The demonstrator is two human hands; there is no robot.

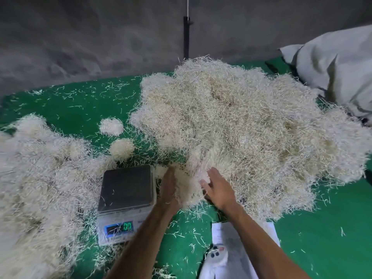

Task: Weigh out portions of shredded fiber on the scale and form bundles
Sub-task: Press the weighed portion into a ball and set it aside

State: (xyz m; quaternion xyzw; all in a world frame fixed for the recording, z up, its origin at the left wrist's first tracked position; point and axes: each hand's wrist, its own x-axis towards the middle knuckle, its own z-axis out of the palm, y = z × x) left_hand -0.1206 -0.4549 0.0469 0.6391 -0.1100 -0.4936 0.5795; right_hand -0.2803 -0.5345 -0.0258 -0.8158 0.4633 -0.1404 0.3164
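Both hands gather a portion from the near edge of the big shredded-fiber heap (241, 125).

Your left hand (168, 190) and right hand (218, 190) press a clump (188, 186) between them, fingers half buried. The empty scale (126, 188) sits just left of your grip. The fiber looks light, springy and prone to shedding; cup it from underneath.

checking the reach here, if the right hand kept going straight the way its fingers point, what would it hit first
The right hand points up-left into the clump of fiber held between both hands, so it meets that first; the left hand lies just beyond, though depth is unclear.
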